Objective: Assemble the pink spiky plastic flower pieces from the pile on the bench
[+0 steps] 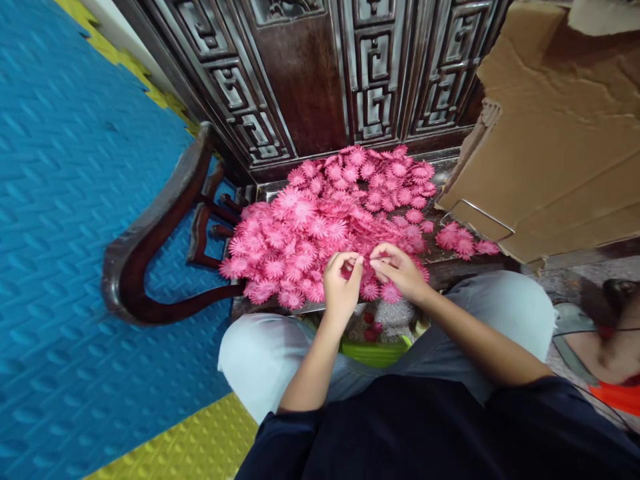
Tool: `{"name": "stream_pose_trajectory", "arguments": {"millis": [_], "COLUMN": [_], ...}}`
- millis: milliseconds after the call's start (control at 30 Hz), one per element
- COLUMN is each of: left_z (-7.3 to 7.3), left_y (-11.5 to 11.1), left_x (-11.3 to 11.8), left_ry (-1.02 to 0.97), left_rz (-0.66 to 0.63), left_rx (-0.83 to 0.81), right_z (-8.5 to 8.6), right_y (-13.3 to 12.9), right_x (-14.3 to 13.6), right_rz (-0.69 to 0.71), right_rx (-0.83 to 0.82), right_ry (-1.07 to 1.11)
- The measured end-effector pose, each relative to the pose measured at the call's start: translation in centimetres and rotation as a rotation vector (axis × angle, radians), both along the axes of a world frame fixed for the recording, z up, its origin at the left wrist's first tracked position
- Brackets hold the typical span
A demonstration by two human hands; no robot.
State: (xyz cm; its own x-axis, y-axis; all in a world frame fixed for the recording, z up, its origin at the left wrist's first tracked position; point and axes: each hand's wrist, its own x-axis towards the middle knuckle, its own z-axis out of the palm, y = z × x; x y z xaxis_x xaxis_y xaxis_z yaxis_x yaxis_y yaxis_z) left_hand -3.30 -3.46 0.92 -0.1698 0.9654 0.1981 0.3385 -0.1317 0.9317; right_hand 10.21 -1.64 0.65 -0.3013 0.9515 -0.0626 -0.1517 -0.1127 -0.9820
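Observation:
My left hand [343, 280] and my right hand [399, 269] are raised close together over the front of a heap of pink artificial flowers [305, 233]. On each hand the thumb and fingertips come together in a pinch. Whatever lies between the fingertips is too small to make out. The flowers have many narrow petals and lie piled on a dark wooden bench seat [445, 275]. A smaller cluster of pink flowers [455, 239] rests to the right of the heap.
Behind the heap rises a carved wooden backrest [305, 87], with a curved armrest [135, 260] at left. A large cardboard piece [560, 133] stands at right beside a bent metal wire [480, 215]. Between my knees is a green object [375, 353]. Blue matting [75, 200] covers the left floor.

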Motion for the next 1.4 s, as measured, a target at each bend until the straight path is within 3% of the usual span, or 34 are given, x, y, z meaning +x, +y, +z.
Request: {"name": "stream_pose_trajectory", "arguments": {"millis": [133, 333, 833, 1400], "left_z": [-0.25, -0.19, -0.72, -0.62], "left_y": [-0.06, -0.11, 0.54, 0.24], "left_x": [0.18, 0.38, 0.06, 0.04], "left_ry": [0.018, -0.033, -0.475, -0.397], "left_rz": [-0.02, -0.031, -0.049, -0.135], "left_rx": [0.0, -0.017, -0.281, -0.191], "right_z": [-0.19, -0.22, -0.14, -0.07], "right_y": [-0.01, 0.17, 0.7, 0.73], "right_x": [-0.09, 0.2, 0.49, 0.61], "right_rz": [-0.077, -0.126, -0.149, -0.089], "right_rx": [0.137, 0.202, 0.133, 0.136], "right_ry": [-0.111, -0.226, -0.168, -0.087]}}
